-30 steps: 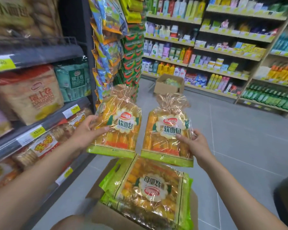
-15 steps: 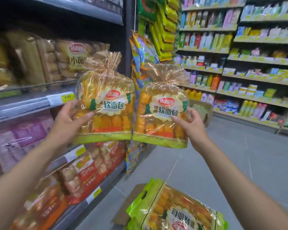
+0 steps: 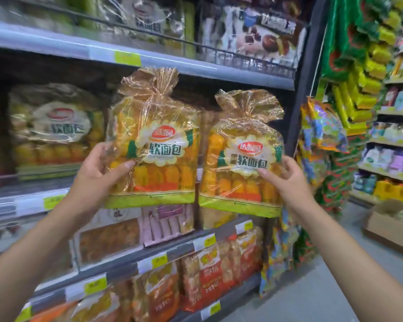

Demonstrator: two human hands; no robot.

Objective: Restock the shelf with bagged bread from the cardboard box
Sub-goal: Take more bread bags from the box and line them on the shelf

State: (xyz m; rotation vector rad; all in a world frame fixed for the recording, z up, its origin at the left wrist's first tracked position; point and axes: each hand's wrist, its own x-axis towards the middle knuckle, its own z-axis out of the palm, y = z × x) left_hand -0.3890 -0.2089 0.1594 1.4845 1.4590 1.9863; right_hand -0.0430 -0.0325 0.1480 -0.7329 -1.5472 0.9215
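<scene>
While both bags stood upright before the shelf (image 3: 28, 201), the left bread bag (image 3: 158, 145) was pinched at its edge by the left hand (image 3: 98, 168), thumb in front, and the right bread bag (image 3: 242, 159) likewise by the right hand (image 3: 286, 175). Dark shelf space lay behind them, beside a stocked bag (image 3: 54, 129); the upper shelf (image 3: 56, 45) was judged close over their tops.
</scene>
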